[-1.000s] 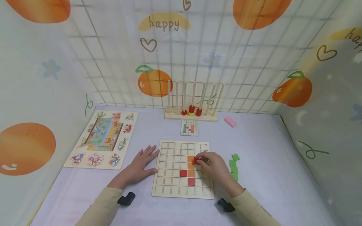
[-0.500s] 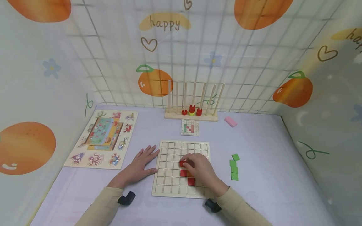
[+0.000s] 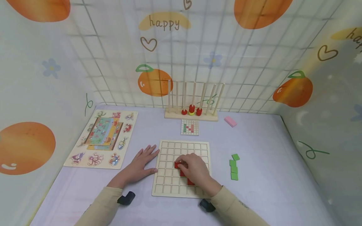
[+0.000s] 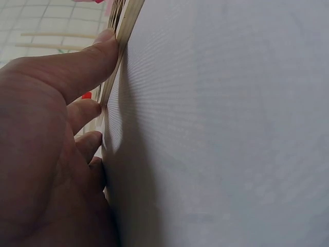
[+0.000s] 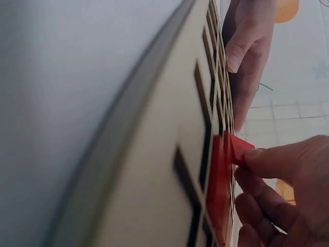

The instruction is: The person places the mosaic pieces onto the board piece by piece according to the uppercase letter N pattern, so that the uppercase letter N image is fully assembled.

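A wooden grid board (image 3: 167,189) lies flat on the table. My right hand (image 3: 195,169) is over its middle and pinches a red square tile (image 3: 177,165) between thumb and fingers. In the right wrist view that red tile (image 5: 240,148) is tilted against the board's surface. Two more red tiles sit in the grid, partly under the hand, which hides the orange tiles. My left hand (image 3: 139,164) lies with fingers spread at the board's left edge. The left wrist view shows its thumb and fingertips touching the board's side (image 4: 126,25).
Several green tiles (image 3: 234,169) lie right of the board. A small pattern card (image 3: 189,127) is behind it, before a wooden peg stand (image 3: 191,116) with red and yellow beads. A pink block (image 3: 230,121) lies back right; a sea-animal puzzle board (image 3: 100,139) lies left.
My right hand has carried the red tile leftward across the board, from beside the orange column to a cell up and left of the other red tiles. The left hand stays put.
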A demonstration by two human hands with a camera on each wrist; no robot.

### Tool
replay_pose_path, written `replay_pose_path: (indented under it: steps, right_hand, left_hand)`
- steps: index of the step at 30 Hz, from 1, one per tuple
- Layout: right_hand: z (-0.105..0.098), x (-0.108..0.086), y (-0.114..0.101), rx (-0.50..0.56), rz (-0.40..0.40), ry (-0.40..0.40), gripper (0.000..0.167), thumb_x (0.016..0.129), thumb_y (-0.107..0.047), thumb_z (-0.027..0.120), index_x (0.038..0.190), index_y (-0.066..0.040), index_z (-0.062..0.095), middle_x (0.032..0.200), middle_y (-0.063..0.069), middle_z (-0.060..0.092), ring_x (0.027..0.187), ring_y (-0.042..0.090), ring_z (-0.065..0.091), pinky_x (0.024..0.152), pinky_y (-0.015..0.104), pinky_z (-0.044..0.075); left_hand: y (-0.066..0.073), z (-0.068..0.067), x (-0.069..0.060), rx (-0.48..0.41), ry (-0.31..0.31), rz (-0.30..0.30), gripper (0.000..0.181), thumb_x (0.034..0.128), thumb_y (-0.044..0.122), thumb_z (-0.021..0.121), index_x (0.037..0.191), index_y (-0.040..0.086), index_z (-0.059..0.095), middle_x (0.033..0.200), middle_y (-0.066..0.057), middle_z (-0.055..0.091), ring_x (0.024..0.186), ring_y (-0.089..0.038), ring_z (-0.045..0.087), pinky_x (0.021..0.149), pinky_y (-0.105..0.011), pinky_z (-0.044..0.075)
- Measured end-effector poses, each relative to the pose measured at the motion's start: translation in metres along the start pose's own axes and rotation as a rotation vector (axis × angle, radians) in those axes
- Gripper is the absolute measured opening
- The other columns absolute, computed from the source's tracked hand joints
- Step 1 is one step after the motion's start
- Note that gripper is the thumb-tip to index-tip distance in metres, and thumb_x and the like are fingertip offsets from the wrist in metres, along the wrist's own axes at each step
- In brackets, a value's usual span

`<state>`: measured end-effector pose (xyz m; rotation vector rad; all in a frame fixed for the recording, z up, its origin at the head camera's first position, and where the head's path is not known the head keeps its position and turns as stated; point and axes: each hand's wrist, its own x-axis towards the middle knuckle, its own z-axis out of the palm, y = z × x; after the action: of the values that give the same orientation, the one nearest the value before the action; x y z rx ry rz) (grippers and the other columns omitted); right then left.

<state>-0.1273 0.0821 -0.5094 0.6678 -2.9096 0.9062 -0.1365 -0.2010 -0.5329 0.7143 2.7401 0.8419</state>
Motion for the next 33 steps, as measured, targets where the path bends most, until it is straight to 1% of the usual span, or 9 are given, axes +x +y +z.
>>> replay_pose_path:
  steps: [8,16,22,29,33]
  right_hand:
    - [0.0066,0.0032,-0.004,-0.047,-0.006,0.023,0.013,0.09,-0.019,0.079,0.1,-0.027,0.077,0.087,-0.013,0.069,0.077,0.007,0.051,0.063,0.019,0.046]
    - [0.0072,0.0022,-0.0057,-0.085,-0.002,0.033,0.011,0.089,-0.022,0.08,0.1,-0.023,0.079,0.099,-0.008,0.068,0.087,0.011,0.056,0.068,0.022,0.052]
    - [0.008,0.0012,-0.0035,-0.124,-0.022,0.039,0.013,0.089,-0.024,0.08,0.102,-0.022,0.081,0.098,-0.008,0.066,0.086,0.012,0.055,0.066,0.021,0.051]
    - [0.006,-0.0019,-0.0029,-0.098,0.004,0.03,0.015,0.09,-0.027,0.079,0.105,-0.024,0.08,0.098,-0.008,0.065,0.087,0.011,0.054,0.068,0.022,0.051]
    - [0.0041,-0.0047,-0.0001,-0.072,0.029,0.026,0.014,0.09,-0.027,0.078,0.104,-0.025,0.08,0.097,-0.01,0.064,0.086,0.01,0.052,0.065,0.02,0.048]
  left_hand:
    - [-0.0017,0.001,0.0007,-0.001,-0.007,-0.006,0.081,0.0938,0.042,0.072,0.16,0.015,0.034,0.17,-0.008,0.017,0.157,-0.032,0.008,0.127,-0.053,0.003]
    - [0.0003,0.0001,0.0008,-0.006,-0.008,-0.006,0.081,0.0935,0.041,0.072,0.16,0.015,0.034,0.17,-0.008,0.018,0.157,-0.033,0.008,0.127,-0.052,0.003]
    - [0.0014,-0.0007,0.0005,-0.012,-0.009,-0.003,0.081,0.0936,0.04,0.073,0.16,0.014,0.034,0.169,-0.009,0.018,0.156,-0.033,0.008,0.127,-0.052,0.003]
    - [0.0024,-0.0013,0.0004,-0.009,-0.012,-0.01,0.08,0.094,0.039,0.072,0.16,0.013,0.034,0.169,-0.009,0.017,0.156,-0.033,0.008,0.127,-0.052,0.003]
    - [0.0026,-0.0015,0.0002,-0.011,-0.011,-0.011,0.08,0.0941,0.039,0.072,0.16,0.013,0.034,0.169,-0.009,0.017,0.156,-0.034,0.008,0.127,-0.053,0.003]
